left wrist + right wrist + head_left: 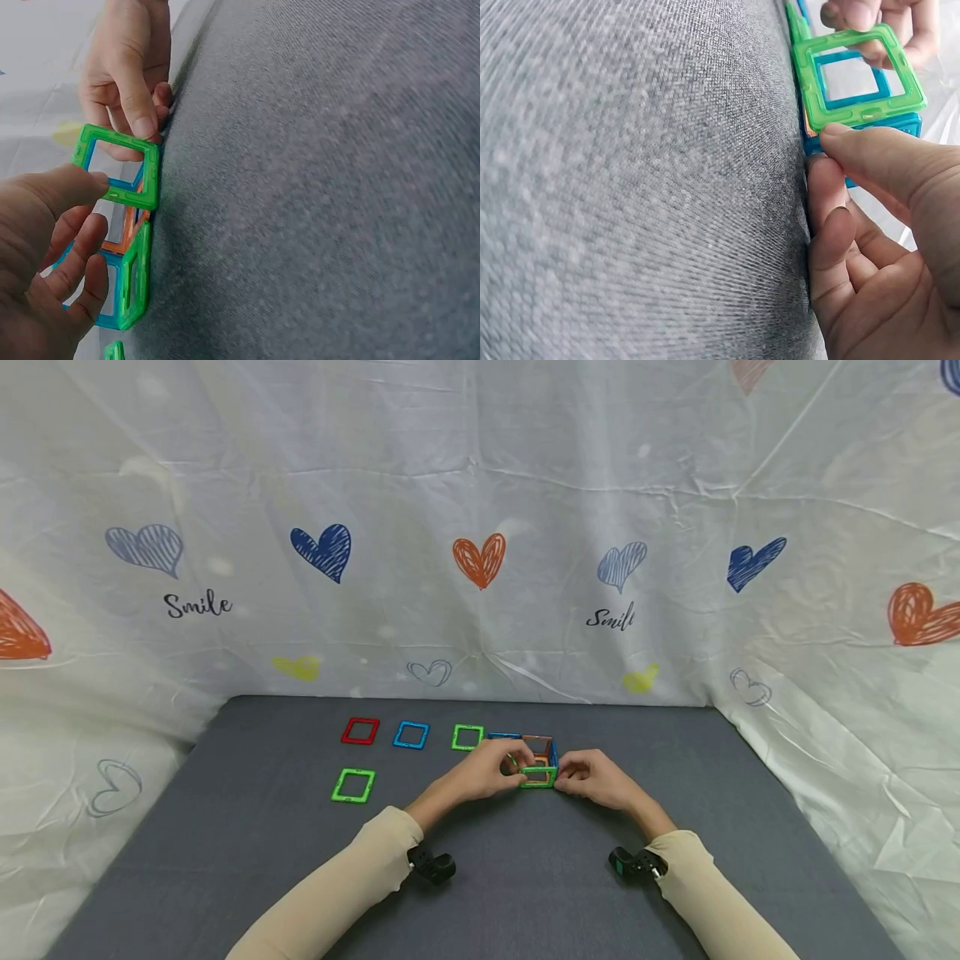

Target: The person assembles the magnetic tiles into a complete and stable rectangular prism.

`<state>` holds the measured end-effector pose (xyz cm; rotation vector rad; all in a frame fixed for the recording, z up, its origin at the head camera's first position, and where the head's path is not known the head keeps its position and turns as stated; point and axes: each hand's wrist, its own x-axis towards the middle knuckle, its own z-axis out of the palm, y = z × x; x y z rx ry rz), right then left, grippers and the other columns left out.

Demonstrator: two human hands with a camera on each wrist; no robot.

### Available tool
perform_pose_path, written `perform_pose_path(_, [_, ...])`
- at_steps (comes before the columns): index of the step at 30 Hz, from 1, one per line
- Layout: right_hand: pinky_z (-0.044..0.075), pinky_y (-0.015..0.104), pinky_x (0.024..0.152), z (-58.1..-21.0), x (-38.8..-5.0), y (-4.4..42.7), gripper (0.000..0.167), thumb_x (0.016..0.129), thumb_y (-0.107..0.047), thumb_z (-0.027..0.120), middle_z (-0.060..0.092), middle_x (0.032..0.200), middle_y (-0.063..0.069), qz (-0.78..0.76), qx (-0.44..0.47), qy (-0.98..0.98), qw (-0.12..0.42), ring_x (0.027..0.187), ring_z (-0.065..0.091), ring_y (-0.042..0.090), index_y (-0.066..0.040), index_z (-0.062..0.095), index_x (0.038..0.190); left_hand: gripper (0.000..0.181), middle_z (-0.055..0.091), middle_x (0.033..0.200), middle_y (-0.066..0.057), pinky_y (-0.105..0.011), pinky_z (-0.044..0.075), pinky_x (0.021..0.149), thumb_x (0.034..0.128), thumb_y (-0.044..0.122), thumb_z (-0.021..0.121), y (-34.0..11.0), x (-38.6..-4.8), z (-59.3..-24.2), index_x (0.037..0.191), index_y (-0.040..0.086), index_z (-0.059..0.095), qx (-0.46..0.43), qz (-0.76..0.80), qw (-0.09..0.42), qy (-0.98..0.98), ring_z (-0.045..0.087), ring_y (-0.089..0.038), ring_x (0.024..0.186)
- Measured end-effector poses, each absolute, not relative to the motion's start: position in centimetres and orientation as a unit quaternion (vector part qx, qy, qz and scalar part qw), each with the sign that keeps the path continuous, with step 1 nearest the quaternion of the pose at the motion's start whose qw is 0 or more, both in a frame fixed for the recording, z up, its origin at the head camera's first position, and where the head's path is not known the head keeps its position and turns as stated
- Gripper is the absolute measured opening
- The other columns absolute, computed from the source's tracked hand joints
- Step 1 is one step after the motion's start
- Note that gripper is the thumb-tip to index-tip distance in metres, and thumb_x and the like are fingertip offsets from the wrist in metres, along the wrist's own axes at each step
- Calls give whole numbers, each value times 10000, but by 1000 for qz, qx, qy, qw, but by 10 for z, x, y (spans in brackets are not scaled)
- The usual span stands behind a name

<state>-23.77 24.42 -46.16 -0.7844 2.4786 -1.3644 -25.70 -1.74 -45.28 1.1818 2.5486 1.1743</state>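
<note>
The left hand [491,772] pinched a translucent green square plastic frame [871,115] fronting a blue-and-orange plastic frame structure [554,753]; the curled right hand [600,778] touched its own side's corner, grip unclear. Only the head view showed a red square frame [358,741].

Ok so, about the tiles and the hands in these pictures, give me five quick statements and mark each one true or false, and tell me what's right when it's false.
1. In the head view, the red square lies left of the flat blue square. True.
2. The left hand is pinching an orange square. False: it pinches a green square.
3. The right hand is at the right end of the tile build. True.
4. The left sleeve is black. False: it is cream.
5. The tabletop is bright white. False: it is dark gray.
</note>
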Motion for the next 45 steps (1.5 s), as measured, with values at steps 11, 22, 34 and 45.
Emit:
perform_pose_path(11, [491,272,594,-462,-238,245,93,942,5,717,685,900,137,-465,-264,839,101,704,603,187,19,721,1034,182,669,972,40,-235,530,748,912,62,783,-20,-255,-456,1020,147,664,380,382,45,841,642,-72,840])
perform_pose_path(22, [487,280,581,-459,-238,245,95,945,-6,717,690,903,135,-470,-262,836,103,699,606,220,16,722,1037,152,693,980,35,-273,529,732,937,113,766,-19,-259,-455,1074,118,699,396,343,35,851,646,-70,820])
perform_pose_path(34, [489,285,579,-459,-237,245,79,954,3,700,687,876,116,-459,-267,842,99,681,604,219,16,720,1030,160,699,1020,33,-267,525,719,939,115,764,-19,-260,-451,1090,127,715,400,329,42,854,640,-61,813])
perform_pose_path(45, [492,281,579,-463,-237,244,86,953,-8,707,685,879,113,-457,-258,845,98,679,604,194,3,725,1036,136,658,899,78,-266,514,731,930,133,778,-21,-258,-455,1037,150,696,375,347,44,858,612,-61,807])
